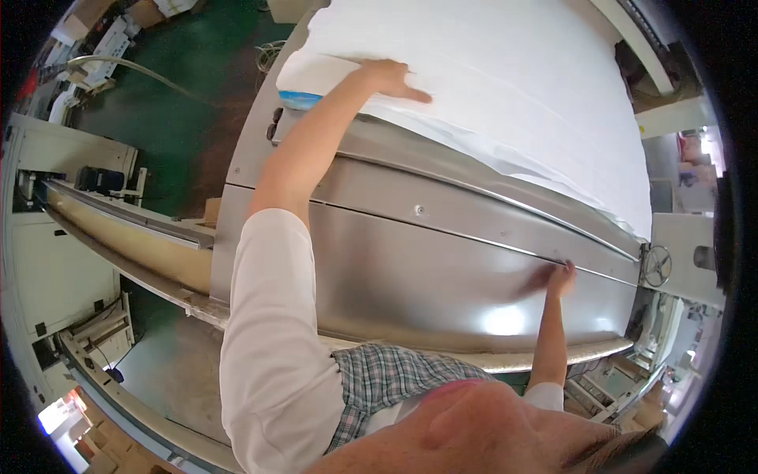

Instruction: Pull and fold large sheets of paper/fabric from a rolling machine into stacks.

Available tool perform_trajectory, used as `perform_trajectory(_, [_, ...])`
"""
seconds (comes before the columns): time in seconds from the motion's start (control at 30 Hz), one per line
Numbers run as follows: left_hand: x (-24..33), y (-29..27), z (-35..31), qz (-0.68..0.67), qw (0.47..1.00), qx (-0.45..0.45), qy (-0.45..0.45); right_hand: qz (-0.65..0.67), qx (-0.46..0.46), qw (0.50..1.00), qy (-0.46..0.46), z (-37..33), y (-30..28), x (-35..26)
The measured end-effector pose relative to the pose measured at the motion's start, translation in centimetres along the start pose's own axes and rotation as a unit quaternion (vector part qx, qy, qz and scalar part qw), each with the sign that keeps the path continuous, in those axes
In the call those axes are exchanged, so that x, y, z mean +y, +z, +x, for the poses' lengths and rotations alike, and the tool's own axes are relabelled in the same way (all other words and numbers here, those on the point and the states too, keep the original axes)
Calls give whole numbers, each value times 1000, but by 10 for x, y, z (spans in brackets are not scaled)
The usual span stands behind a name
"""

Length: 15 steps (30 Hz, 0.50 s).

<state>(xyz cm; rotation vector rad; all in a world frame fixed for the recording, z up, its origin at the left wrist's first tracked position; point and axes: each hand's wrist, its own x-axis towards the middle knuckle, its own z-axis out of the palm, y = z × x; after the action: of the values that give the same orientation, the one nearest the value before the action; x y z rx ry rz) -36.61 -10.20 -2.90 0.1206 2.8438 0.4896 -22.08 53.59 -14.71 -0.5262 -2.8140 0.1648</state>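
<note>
A broad white sheet of cloth-like material (505,71) is spread over the far side of the metal machine, its near edge wavy and slightly folded. My left hand (391,79) lies on this sheet near its left corner, with a finger stretched out to the right and the others partly hidden. A strip of blue (300,99) shows under the sheet's edge, left of my forearm. Lower right, my right hand (562,279) touches or hovers just over the shiny metal panel (410,268), close to a seam. Its fingers are small and unclear, and I see nothing held in it.
A rounded metal bar (474,170) runs along the sheet's near edge. At the right end stands a white machine housing with a handwheel (656,265). To the left are a long yellowish roller (134,245), pale cabinets (71,276) and green floor (181,103).
</note>
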Motion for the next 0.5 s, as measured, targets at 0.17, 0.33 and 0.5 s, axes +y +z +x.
perform_trajectory(0.17, [12,16,-24,122,991,-4,49,270,-113,942,-163,3,-50,-210])
perform_trajectory(0.33, [33,23,-41,137,990,17,17,360,-94,812,-450,-14,-64,-391])
perform_trajectory(0.5, [43,28,-47,151,988,16,-23,248,-134,806,-521,-23,-37,-481])
